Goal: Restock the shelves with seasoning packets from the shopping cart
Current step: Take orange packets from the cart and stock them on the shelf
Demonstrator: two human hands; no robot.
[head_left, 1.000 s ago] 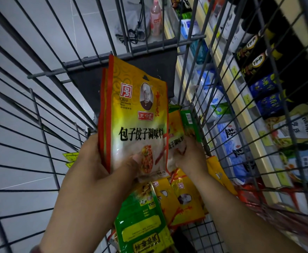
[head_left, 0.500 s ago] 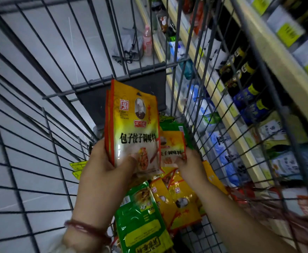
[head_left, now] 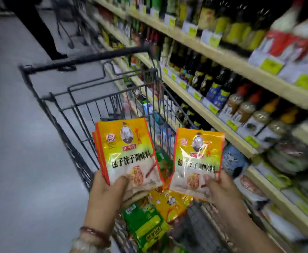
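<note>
The stack in the left hand is yellow, fading to white, with red edges and black letters. The packet in the right hand has the same colours. Below the hands lie a green packet and yellow ones. On the left wrist is a dark red bracelet.

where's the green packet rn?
Head view, bottom centre: the green packet lies in the shopping cart, below the left hand, beside loose yellow packets.

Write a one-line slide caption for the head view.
Left hand holds a stack of yellow seasoning packets, right hand one more packet, above the shopping cart beside stocked shelves.
</note>
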